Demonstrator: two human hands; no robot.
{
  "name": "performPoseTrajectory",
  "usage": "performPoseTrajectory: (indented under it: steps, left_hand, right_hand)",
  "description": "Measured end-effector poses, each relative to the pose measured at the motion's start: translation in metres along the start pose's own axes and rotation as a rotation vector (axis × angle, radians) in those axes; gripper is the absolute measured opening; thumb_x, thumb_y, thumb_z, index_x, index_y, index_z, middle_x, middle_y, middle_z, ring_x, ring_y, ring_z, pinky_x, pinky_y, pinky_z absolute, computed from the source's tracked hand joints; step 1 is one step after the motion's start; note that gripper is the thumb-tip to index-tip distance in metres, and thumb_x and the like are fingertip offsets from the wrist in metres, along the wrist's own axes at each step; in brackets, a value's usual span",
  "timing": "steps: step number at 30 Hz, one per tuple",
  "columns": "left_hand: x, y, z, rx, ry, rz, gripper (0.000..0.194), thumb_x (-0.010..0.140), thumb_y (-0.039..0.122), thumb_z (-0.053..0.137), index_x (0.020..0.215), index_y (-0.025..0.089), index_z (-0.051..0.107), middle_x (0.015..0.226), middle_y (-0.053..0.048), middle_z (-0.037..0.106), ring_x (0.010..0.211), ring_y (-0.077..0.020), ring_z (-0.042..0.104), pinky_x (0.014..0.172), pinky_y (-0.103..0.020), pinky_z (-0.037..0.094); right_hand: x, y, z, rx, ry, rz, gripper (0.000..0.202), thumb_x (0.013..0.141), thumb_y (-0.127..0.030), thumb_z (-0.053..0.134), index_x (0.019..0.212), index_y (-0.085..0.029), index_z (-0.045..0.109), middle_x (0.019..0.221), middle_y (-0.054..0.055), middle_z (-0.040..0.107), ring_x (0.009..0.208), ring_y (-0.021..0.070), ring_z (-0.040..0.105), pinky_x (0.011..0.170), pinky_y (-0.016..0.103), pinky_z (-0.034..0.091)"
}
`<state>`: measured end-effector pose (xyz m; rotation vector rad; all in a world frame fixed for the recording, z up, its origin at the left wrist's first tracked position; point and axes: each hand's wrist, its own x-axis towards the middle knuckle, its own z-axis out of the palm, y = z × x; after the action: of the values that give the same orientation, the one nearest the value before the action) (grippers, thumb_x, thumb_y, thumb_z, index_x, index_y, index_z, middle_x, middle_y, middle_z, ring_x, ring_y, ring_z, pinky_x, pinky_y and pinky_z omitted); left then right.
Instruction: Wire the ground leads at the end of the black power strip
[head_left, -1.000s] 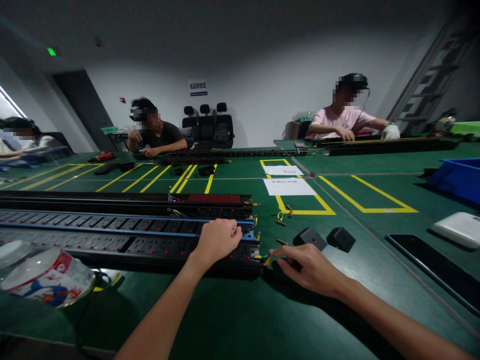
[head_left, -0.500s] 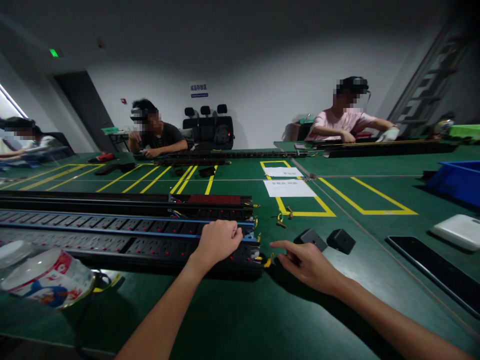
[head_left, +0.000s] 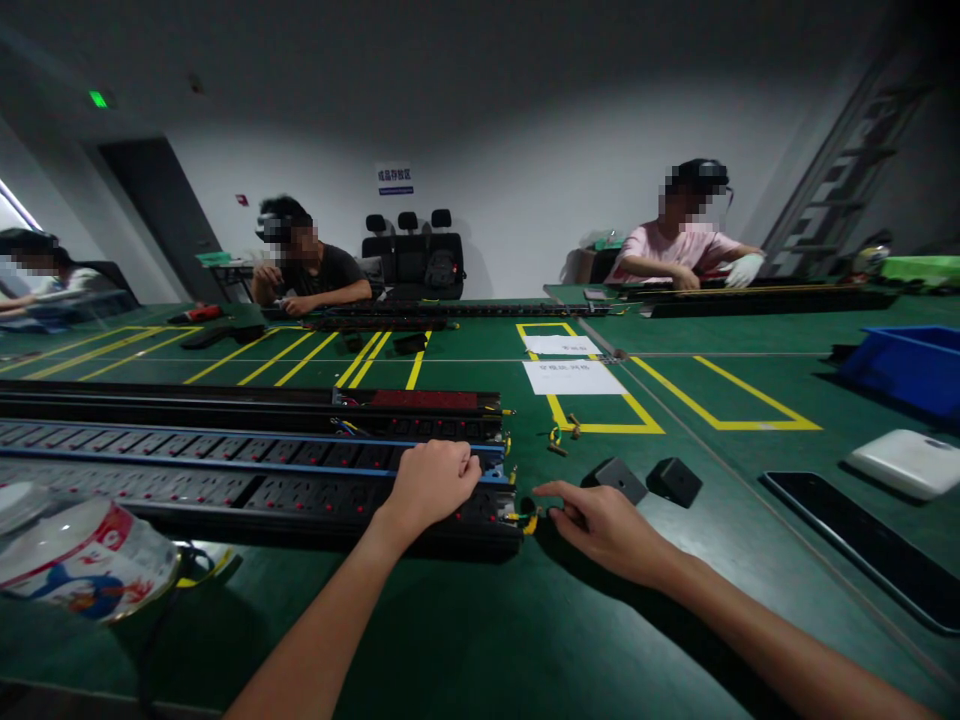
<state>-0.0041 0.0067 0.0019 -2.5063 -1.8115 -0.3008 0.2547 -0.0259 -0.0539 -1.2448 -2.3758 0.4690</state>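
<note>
Here, at the lower left of the frame, a crumpled clear plastic bag with red and blue print [head_left: 82, 570] lies on the green mat-covered table [head_left: 465, 640]. Stretching from the left edge toward the centre is the long black power strip with rows of sockets and blue side rails [head_left: 225, 480], lying flat with its right end just left of centre; a second black strip [head_left: 247, 405] lies beside it, farther back. The left hand [head_left: 433, 482] rests on top of the near strip's right end, curled into a loose fist that presses down on it rather than clasping anything. The strip looks rigid, long and fairly heavy, so it is best steadied from above or taken by its side rails near an end. At that end short yellow-green wires [head_left: 525, 520] stick out, thin, bendy and easily kinked. The right hand [head_left: 611, 530] reaches to them, forefinger and thumb pinching at the wire tips. Right of it sit two small black plastic end caps [head_left: 649, 480].
</note>
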Motion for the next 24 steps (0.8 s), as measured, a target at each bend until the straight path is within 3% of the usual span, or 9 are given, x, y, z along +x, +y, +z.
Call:
performPoseTrajectory:
  steps: [24]
  left_hand:
    - [0.0004, 0.0016, -0.0025, 0.013, -0.01, -0.001, 0.034, 0.095, 0.036, 0.043, 0.074, 0.021, 0.064, 0.071, -0.005, 0.068, 0.071, -0.0222, 0.067, 0.059, -0.029, 0.038]
  right_hand:
    - [0.0021, -0.0025, -0.0027, 0.015, -0.016, 0.011, 0.033, 0.094, -0.024, 0.049, 0.121, -0.019, 0.068, 0.059, -0.003, 0.055, 0.052, 0.0133, 0.051, 0.054, 0.026, 0.03]
